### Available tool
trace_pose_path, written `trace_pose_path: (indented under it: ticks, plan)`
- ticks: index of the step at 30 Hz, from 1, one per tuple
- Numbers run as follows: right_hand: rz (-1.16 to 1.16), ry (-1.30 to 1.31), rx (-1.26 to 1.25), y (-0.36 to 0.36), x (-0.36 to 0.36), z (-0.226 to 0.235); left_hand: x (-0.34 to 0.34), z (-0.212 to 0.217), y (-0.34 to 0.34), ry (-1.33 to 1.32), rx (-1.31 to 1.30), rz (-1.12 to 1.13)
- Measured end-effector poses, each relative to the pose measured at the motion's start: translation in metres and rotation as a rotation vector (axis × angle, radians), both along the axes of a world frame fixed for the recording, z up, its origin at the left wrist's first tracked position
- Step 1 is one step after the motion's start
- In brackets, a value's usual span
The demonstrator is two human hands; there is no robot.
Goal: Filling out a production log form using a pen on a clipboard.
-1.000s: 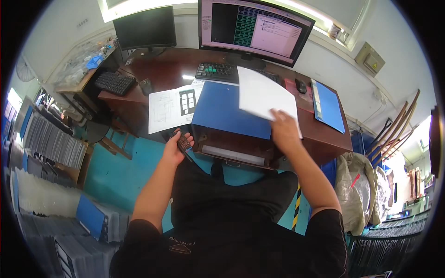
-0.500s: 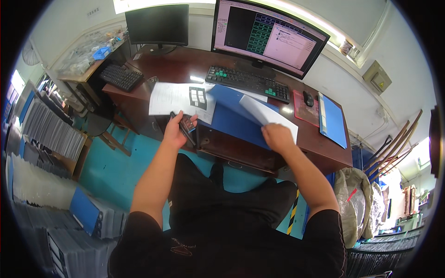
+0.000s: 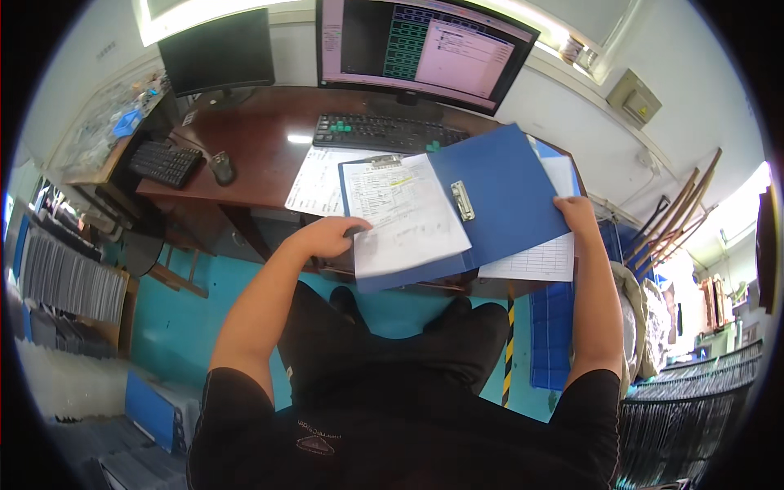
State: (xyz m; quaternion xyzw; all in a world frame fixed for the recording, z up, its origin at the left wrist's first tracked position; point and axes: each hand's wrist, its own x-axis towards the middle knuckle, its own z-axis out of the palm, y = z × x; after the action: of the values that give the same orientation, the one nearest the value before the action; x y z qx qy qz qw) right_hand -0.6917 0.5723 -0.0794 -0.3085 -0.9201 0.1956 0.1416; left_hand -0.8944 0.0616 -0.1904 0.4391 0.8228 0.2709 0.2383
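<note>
An open blue clipboard folder (image 3: 505, 184) is spread in front of me, tilted over the desk's near edge. Its left side bears printed white sheets (image 3: 408, 214) under a metal clip at the top; a second metal clip (image 3: 462, 201) sits beside the fold. My left hand (image 3: 327, 237) is closed at the folder's left edge, its fingertips over the sheets. A small dark thing shows by those fingers, too hidden to name. With my right hand (image 3: 578, 214) I pinch the right cover's outer edge.
Loose printed paper (image 3: 314, 181) lies left of the folder, and a ruled sheet (image 3: 535, 260) sticks out beneath its right cover. Behind stand a black keyboard (image 3: 384, 131) and a lit monitor (image 3: 457, 53). A mouse (image 3: 221, 167) and another keyboard (image 3: 166, 163) are at left.
The folder has been opened wide and raised, showing its clips and sheets. My left hand has moved from holding a dark object beside the papers to the folder's left edge. The view has shifted right.
</note>
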Motion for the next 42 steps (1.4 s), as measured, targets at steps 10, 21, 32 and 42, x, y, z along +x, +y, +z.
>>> trace_pose_path:
  ticks: [10, 21, 32, 42]
  plan:
    - [0.185, 0.263, 0.455, -0.064, 0.073, 0.063, 0.07, -0.064, -0.023, -0.884, 0.723, 0.792]
    - [0.313, 0.519, -0.718, -0.156, -0.037, 0.006, 0.058, -0.057, 0.035, -1.049, 0.94, 0.795]
    - [0.262, 0.128, -0.458, -0.159, -0.045, -0.152, 0.072, -0.101, 0.046, -1.161, 0.954, 0.994]
    - [0.319, 0.134, -0.02, -0.197, -0.008, -0.086, 0.052, -0.072, -0.02, -1.514, 1.222, 0.746]
